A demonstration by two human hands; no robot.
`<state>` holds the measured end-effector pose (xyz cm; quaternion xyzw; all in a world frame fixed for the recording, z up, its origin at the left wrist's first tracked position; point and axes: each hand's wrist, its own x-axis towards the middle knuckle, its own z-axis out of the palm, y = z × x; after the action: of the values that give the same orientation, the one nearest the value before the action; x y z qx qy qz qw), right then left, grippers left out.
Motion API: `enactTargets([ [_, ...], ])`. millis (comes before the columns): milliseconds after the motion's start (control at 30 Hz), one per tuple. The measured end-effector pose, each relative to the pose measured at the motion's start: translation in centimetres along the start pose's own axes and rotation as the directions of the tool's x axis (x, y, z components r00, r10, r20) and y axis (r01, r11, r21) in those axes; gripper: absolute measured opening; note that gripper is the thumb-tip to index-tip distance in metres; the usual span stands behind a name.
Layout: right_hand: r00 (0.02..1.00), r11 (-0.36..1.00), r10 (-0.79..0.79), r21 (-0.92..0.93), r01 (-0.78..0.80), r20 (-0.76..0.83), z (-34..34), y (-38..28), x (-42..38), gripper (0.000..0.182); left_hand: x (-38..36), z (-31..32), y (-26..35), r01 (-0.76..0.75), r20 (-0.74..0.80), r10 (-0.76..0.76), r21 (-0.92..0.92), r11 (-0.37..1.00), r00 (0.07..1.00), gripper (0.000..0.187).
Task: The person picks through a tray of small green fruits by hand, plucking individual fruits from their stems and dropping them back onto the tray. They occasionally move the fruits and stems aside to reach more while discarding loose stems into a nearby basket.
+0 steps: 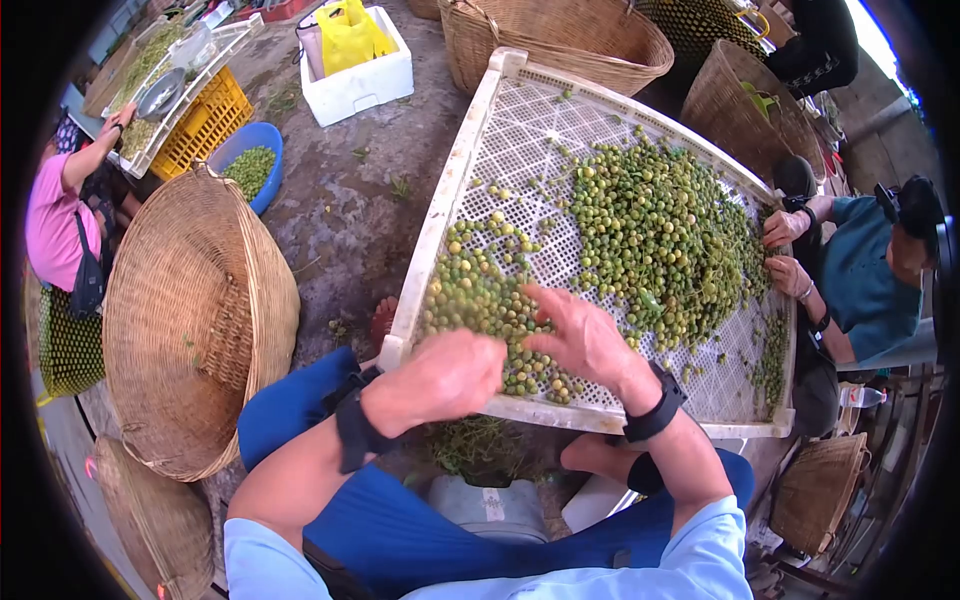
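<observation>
A white mesh tray [428,235] tilts across the space before my knees, holding small round green-yellow fruits. The larger pile of fruits [650,230] has stems mixed in; a looser group of fruits [480,290] lies nearer me. Over that looser group's near edge is my left hand [445,370], smeared by motion, so its fingers and anything in them cannot be made out. My right hand [585,340] hovers just right of it above the fruits, fingers apart, with nothing visible in them. Both wrists wear black bands.
A large wicker basket [150,310] stands at left, near a blue basin [272,145] of fruits. Behind the tray are a white foam box [365,95] and another wicker basket [560,40]. At right, a co-worker's hands [790,250] work at the tray's edge; a person in pink [60,230] sits at left.
</observation>
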<state>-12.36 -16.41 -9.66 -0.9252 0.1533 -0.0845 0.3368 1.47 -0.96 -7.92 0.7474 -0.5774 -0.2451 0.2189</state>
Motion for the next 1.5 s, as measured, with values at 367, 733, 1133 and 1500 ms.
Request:
enactTargets([
  [367, 0.944, 0.971, 0.19, -0.092, -0.222, -0.27, 1.9, 7.9, 8.0, 0.009, -3.3, 1.8, 2.8, -0.342, 0.345, 0.462, -0.354, 0.87, 0.817, 0.015],
  [733, 0.982, 0.946, 0.148, -0.273, -0.176, -0.118, 2.7, 7.9, 7.2, 0.01, -4.5, 2.1, 3.1, -0.431, 0.307, 0.521, -0.317, 0.845, 0.796, 0.014],
  [1133, 0.982, 0.966, 0.183, -0.177, -0.187, -0.042, 1.5, 7.5, 7.8, 0.017, -1.5, 0.9, 2.8, -0.314, 0.373, 0.331, -0.106, 0.943, 0.867, 0.02],
  [1500, 0.927, 0.769, -0.052, 0.608, -0.2, 0.371, -0.6, -2.2, -4.5, 0.008, -1.2, -1.0, 1.8, -0.128, 0.284, 0.179, -0.188, 0.974, 0.942, 0.005],
])
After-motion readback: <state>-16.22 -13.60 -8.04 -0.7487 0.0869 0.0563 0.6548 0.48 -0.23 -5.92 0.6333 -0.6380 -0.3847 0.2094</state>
